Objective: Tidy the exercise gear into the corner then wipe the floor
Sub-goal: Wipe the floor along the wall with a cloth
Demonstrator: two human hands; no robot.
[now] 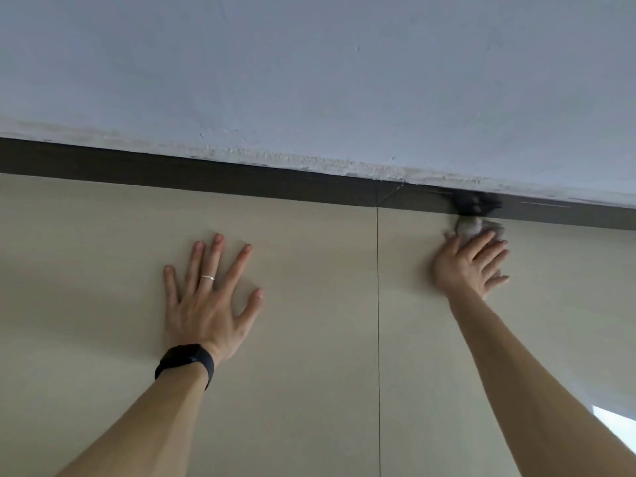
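While your left hand lies spread flat, your right hand presses straight fingers on the cloth, bunched on their far side against the skirting.

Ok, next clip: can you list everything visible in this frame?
floor tiles: two showing, beige, lower half, split by a thin dark joint
skirting board: one, dark brown, foot of the wall
wall: one, pale grey-blue, upper half, scuffed just above the skirting board
cloth: one, whitish, crumpled, on the floor by the skirting board
bright patch: one, white, bottom right edge; cannot tell what
ring: one, silver, left hand
wristband: one, black, left wrist
left hand: flat on the floor, fingers spread
right hand: presses the cloth, fingers fairly straight
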